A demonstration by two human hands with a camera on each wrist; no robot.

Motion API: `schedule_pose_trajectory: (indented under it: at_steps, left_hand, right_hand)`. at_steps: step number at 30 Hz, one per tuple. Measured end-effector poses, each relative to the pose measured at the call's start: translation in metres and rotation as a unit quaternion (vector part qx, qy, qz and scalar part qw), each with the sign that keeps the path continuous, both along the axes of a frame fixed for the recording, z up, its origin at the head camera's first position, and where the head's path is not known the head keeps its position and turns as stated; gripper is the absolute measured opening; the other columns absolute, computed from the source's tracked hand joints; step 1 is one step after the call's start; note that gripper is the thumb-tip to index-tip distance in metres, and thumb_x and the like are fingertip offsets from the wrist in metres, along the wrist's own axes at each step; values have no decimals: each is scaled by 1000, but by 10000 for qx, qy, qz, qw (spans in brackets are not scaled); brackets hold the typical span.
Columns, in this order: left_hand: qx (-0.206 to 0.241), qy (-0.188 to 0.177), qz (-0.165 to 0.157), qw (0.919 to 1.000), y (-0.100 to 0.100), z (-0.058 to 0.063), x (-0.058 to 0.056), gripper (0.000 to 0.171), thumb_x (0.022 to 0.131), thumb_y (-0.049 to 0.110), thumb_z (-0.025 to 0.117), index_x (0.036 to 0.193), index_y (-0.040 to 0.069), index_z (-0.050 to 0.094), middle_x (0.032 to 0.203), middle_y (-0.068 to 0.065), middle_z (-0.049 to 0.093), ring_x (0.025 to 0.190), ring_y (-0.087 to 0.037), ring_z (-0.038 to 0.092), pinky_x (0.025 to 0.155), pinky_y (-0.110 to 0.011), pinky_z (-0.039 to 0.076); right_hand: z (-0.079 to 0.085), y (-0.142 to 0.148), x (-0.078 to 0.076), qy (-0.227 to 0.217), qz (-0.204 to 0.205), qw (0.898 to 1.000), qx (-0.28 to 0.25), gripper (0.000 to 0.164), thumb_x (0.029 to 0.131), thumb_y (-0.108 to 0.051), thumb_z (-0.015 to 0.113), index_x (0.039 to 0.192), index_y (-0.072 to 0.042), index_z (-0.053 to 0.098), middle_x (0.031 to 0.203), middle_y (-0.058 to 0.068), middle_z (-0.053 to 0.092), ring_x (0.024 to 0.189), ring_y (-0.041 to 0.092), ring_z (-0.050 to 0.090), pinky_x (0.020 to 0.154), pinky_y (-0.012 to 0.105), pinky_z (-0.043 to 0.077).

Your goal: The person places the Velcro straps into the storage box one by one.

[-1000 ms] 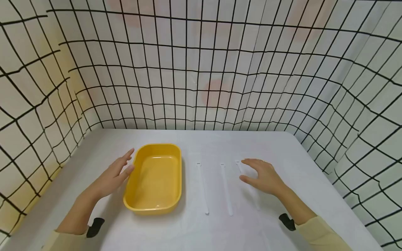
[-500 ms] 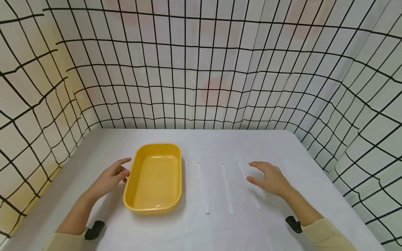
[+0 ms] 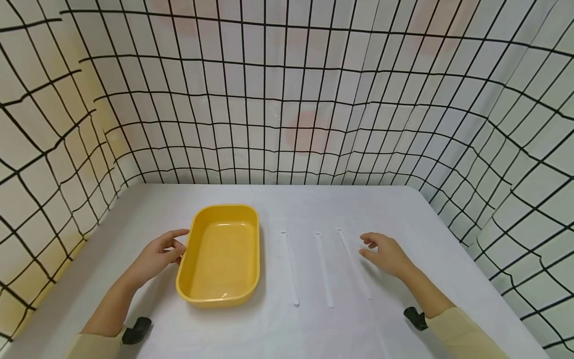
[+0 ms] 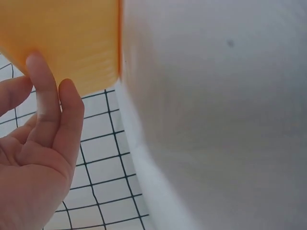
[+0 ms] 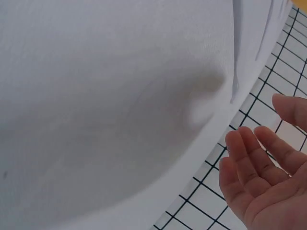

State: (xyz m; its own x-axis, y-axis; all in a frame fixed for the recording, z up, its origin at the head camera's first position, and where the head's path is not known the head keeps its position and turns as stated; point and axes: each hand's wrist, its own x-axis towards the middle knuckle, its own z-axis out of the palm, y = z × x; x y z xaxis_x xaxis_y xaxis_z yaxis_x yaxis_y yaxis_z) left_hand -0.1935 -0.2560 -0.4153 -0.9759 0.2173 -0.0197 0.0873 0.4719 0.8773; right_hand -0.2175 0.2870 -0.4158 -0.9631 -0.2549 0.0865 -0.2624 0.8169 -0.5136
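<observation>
In the head view, a yellow rectangular tray (image 3: 219,259) lies left of centre with its inside bare. My left hand (image 3: 154,257) is at the tray's left side, fingers loosely bent. The left wrist view has its fingertips over the yellow wall; whether they touch, I cannot tell. To the right of the tray lie three thin white straps with slotted heads: a left strap (image 3: 290,271), a middle strap (image 3: 324,271) and a slanted right strap (image 3: 353,262). My right hand (image 3: 386,255) hovers just right of the slanted strap, fingers relaxed, holding nothing.
A white cloth covers the table (image 3: 251,329). Black grid mesh (image 3: 287,119) over pale panels stands behind the table and along both sides. Each wrist wears a black band, like the right wristband (image 3: 415,318).
My right hand has drawn back rightward from the slanted strap, uncovering it. The left hand has dropped slightly along the tray's side, and its fingers have bent more.
</observation>
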Motion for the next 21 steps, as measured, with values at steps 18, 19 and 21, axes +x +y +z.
schedule_pose_trajectory:
  at_steps: [18, 19, 21]
  left_hand:
    - [63, -22, 156, 9999, -1, 1, 0, 51, 97, 13, 58, 142, -6, 41, 92, -12, 61, 77, -22, 63, 80, -26, 49]
    - [54, -10, 164, 9999, 0, 1, 0, 51, 97, 13, 58, 142, -6, 41, 92, -12, 61, 76, -22, 63, 79, -26, 49]
    - [33, 16, 173, 9998, 1, 0, 1, 51, 97, 13, 59, 142, -5, 41, 92, -12, 61, 76, -21, 63, 79, -24, 49]
  right_hand:
    - [-9, -17, -15, -1126, -845, 9875, -703, 31, 85, -8, 70, 110, 9, 63, 88, 9, 63, 74, 18, 61, 63, 31, 50]
    - [-10, -18, -15, -1164, -870, 9867, -723, 32, 84, -8, 70, 109, 10, 62, 87, 9, 63, 71, 17, 60, 61, 30, 50]
    - [-11, -20, -16, -1212, -1006, 9847, -745, 31, 83, -8, 71, 107, 10, 63, 84, 9, 63, 69, 16, 59, 60, 29, 49]
